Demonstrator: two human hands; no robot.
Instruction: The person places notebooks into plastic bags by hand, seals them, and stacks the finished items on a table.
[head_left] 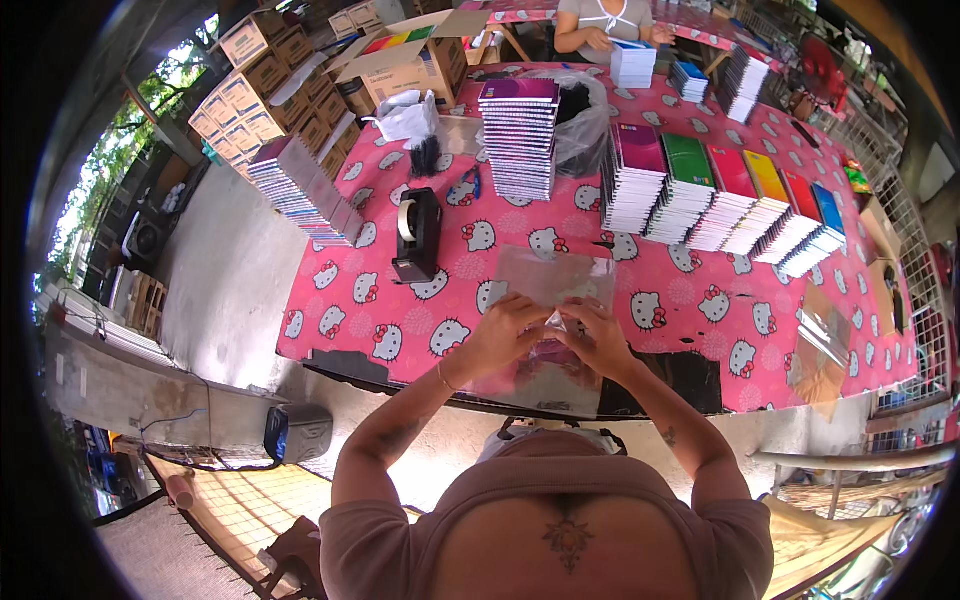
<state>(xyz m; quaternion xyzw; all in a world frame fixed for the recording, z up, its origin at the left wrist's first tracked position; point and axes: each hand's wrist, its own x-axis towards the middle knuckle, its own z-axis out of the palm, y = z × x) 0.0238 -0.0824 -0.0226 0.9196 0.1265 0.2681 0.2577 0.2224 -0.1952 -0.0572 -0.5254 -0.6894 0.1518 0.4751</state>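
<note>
At the near edge of the table, my left hand (512,326) and my right hand (598,334) meet with bent fingers pinched on clear plastic (557,320). This looks like a thin transparent bag, bunched between my fingertips. A flat sheet of clear plastic (580,268) lies just beyond my hands, and more shiny film (560,392) reaches toward me below them. Something purplish shows through the plastic between my wrists, too unclear to name. To the left of my hands stands a black tape dispenser (418,236) with a roll in it.
A tall stack of spiral notebooks (520,140) stands beyond my hands, another stack (305,192) at left. Coloured notebook stacks (688,165) line the right. Blue-handled pliers (464,187) lie near the dispenser. Cardboard boxes (265,105) rise behind. Across the table, a person (605,25) handles notebooks.
</note>
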